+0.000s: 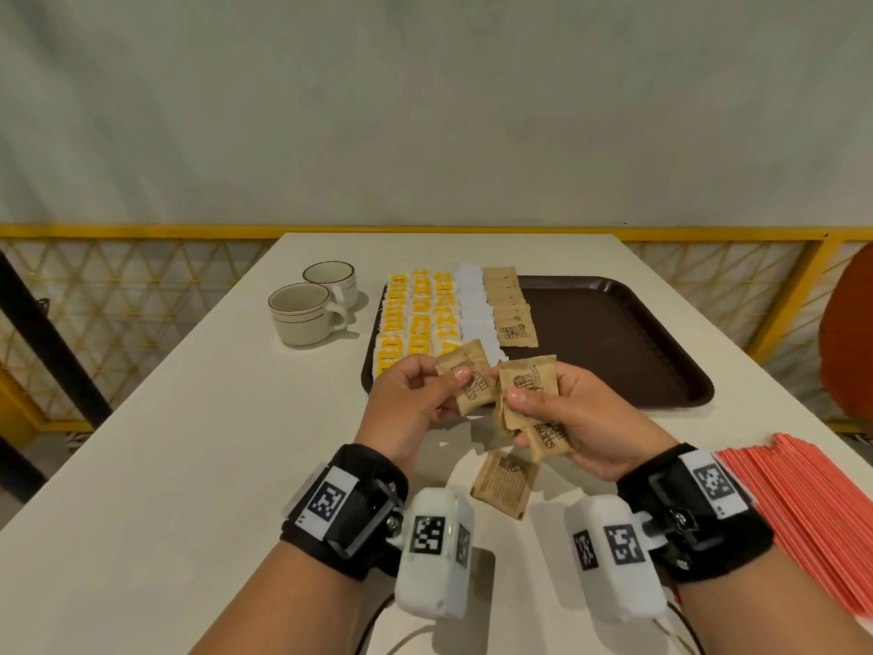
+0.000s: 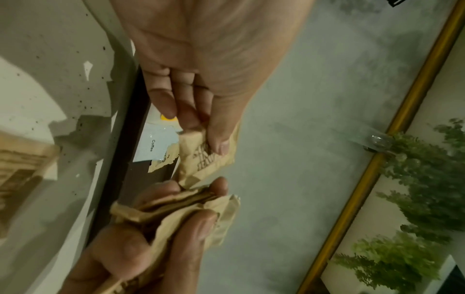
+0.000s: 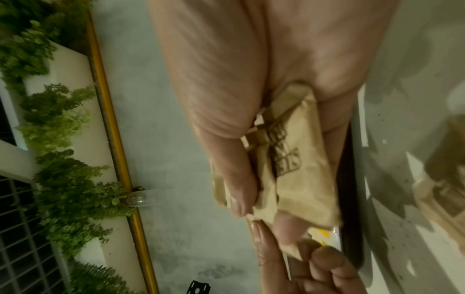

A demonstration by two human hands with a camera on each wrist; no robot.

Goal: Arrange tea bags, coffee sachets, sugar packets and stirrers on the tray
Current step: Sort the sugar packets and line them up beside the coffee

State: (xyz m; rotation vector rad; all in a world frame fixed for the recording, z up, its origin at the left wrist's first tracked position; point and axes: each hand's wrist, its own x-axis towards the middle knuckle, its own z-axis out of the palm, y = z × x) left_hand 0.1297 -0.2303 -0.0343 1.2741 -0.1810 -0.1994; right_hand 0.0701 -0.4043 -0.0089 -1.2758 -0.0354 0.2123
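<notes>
At the frame's centre, the left hand (image 1: 415, 394) pinches one brown sugar packet (image 1: 465, 378) and the right hand (image 1: 562, 408) grips a small stack of sugar packets (image 1: 529, 394). On the tray (image 1: 614, 342), yellow, white and brown columns fill the left part, so the job seems about half done. The red stirrers (image 1: 803, 512) lie untouched at lower right on the white bench (image 1: 189, 442); two cups (image 1: 312, 309) stand at centre left.

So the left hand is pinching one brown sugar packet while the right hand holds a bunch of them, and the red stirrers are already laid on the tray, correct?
Not quite: the head view shows the red stirrers on the table right of the right hand, not on the tray. The rest stands.
</notes>
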